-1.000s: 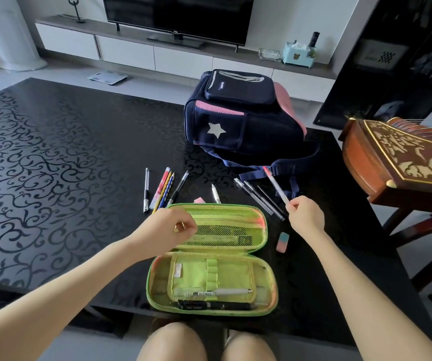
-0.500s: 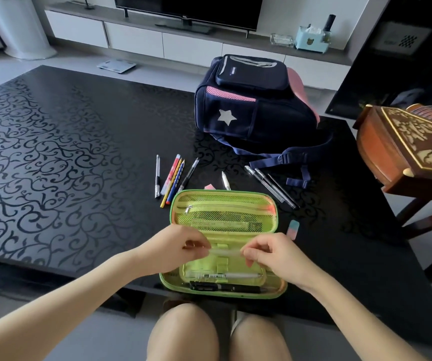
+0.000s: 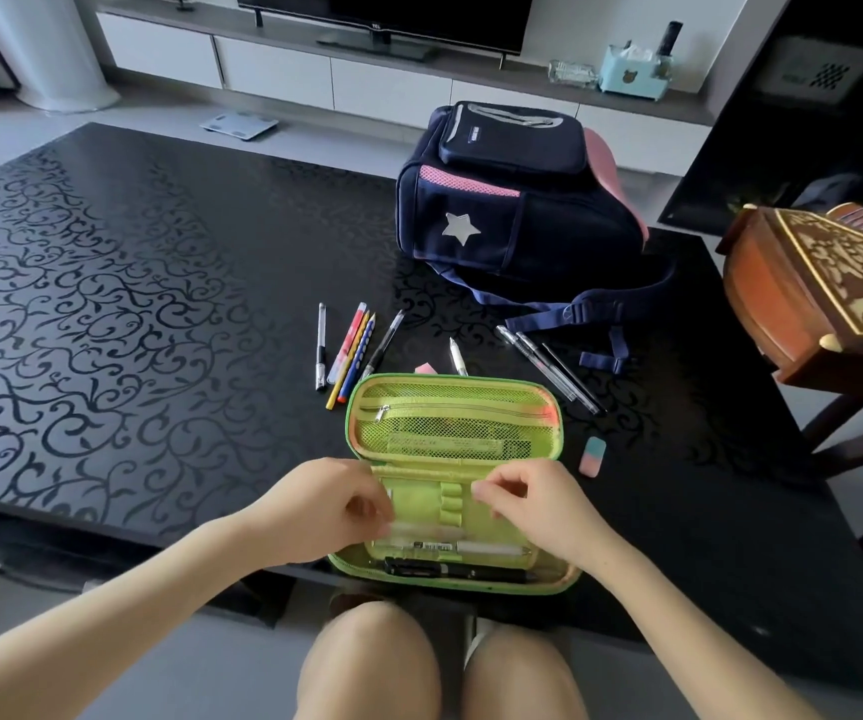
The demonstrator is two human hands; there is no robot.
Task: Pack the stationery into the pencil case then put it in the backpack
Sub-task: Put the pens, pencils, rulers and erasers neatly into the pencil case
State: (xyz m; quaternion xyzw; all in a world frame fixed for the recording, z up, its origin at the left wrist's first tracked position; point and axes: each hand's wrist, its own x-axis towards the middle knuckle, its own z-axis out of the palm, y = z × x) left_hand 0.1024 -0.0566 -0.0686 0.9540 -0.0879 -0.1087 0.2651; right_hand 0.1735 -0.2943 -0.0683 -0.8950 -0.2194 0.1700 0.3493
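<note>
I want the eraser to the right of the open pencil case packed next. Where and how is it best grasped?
Pinch the pink-and-teal eraser across its two long sides, coming straight down from above. It lies flat on the table, apart from the pencil case, so both long edges are free; the narrow width probably suits a thumb-and-finger pinch.

So the right hand (image 3: 538, 517) isn't up by the backpack strap anymore, it's down over the open pencil case (image 3: 361, 407) with the left hand (image 3: 325, 511), and the clear pen (image 3: 421, 529) now sits low between them, above the 2 packed pens.
</note>
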